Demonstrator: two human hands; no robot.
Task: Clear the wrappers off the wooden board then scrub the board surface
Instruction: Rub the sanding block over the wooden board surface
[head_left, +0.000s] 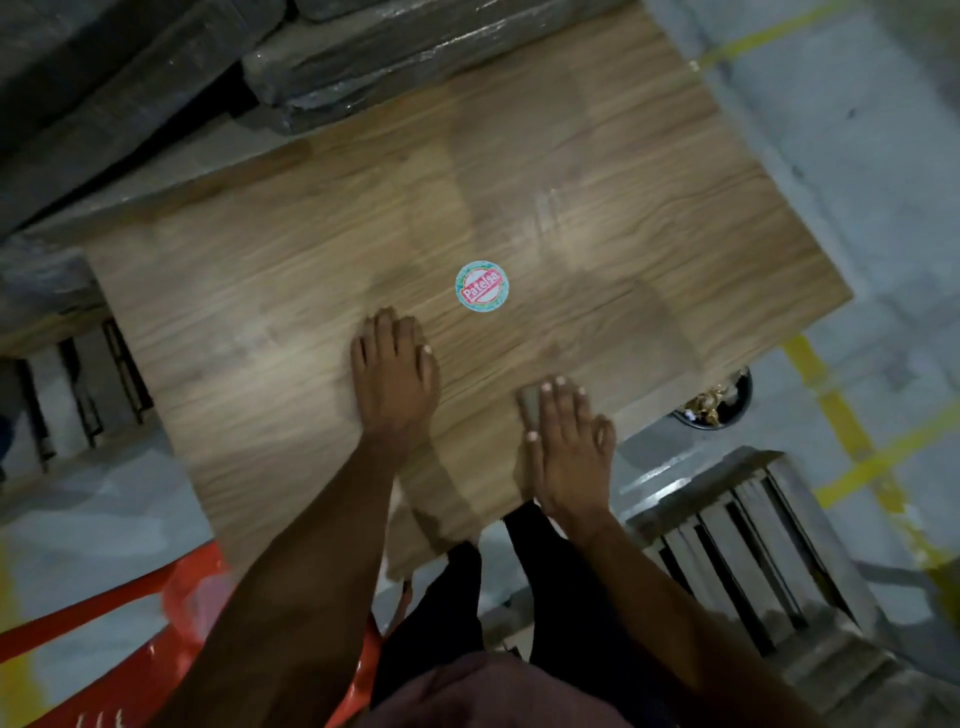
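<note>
Round sticker on wooden board: "Patelse".

A single head-worn view looks steeply down, close over the wooden board, which fills the centre; forearms enter from six o'clock. Motion blur seemingly softens the twelve o'clock edge.

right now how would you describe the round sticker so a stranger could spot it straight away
Find the big wooden board that fills the middle of the view. Near its centre, just beyond the left hand, lies the round sticker: pale teal with a red band of white lettering, the only coloured mark on the wood.
</note>
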